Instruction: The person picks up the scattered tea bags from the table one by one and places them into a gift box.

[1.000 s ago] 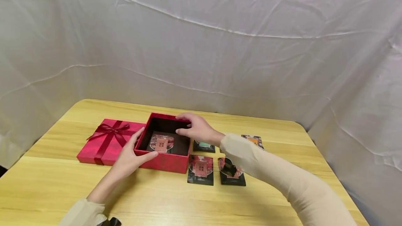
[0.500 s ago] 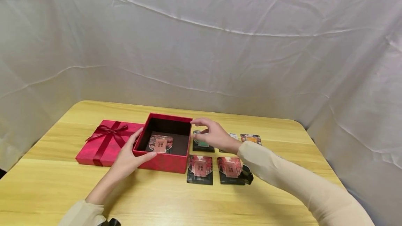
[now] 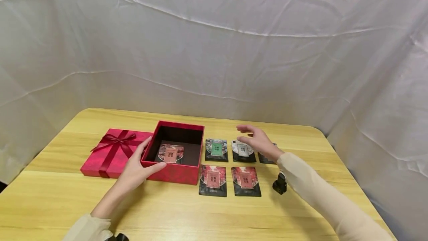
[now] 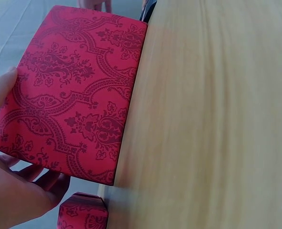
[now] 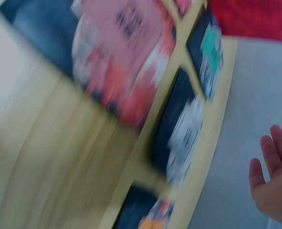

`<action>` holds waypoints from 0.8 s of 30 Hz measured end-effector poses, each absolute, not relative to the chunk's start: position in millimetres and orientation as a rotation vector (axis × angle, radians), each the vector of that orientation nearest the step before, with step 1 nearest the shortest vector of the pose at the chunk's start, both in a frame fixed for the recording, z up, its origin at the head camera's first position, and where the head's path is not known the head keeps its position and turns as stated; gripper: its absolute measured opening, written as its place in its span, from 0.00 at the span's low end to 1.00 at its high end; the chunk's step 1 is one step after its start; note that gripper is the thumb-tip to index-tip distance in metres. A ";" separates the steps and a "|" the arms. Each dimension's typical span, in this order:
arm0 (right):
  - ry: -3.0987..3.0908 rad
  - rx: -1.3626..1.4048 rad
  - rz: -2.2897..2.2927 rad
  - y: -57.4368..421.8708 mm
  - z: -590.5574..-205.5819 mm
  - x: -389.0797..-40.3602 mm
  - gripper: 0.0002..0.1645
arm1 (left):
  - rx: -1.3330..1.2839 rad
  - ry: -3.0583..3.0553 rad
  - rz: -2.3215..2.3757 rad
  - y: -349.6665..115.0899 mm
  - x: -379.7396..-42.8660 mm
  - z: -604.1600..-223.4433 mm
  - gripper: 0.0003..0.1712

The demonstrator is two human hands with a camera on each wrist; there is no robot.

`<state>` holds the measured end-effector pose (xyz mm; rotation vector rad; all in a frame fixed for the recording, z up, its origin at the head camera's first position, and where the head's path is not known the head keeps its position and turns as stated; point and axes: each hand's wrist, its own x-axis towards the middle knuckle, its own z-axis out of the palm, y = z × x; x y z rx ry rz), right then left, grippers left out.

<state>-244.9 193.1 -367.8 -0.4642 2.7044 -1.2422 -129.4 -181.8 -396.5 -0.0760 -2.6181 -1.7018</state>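
Note:
My left hand (image 3: pixel 135 164) grips the near left corner of a red open gift box (image 3: pixel 177 174). In the left wrist view, its thumb lies along one edge of the patterned front wall (image 4: pixel 69 95), with fingers bent around the adjoining side. One tea sachet (image 3: pixel 171 154) with a pink label lies on the box's dark bottom. My right hand (image 3: pixel 259 140) hovers over the back row of sachets, nearest the white-labelled tea sachet (image 3: pixel 243 151), fingers loosely bent and holding nothing. The right wrist view shows the same hand (image 5: pixel 279 186) with its fingers spread.
Left of the box lies its red lid (image 3: pixel 97 161) with a ribbon bow. Two pink-labelled sachets (image 3: pixel 213 181) form the front row. Behind them is a green-labelled sachet (image 3: pixel 216 150); another sachet (image 3: pixel 266 158) is partly hidden by my right hand. Pale cloth (image 3: pixel 214 47) hangs behind the table.
My right hand has moved from over the box's right rim rightward, past the green-labelled sachet to above the white-labelled one. My left hand stays on the box.

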 end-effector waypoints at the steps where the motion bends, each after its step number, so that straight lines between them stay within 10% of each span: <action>1: 2.721 -0.453 -1.227 199.0 -370.0 -246.6 0.31 | -0.076 -2.618 -1.702 -181.9 -129.2 -396.5 0.55; 24: 2.641 -0.371 -1.043 304.0 -407.5 -258.6 0.49 | -0.080 -2.605 -1.705 -181.1 -128.6 -397.5 0.54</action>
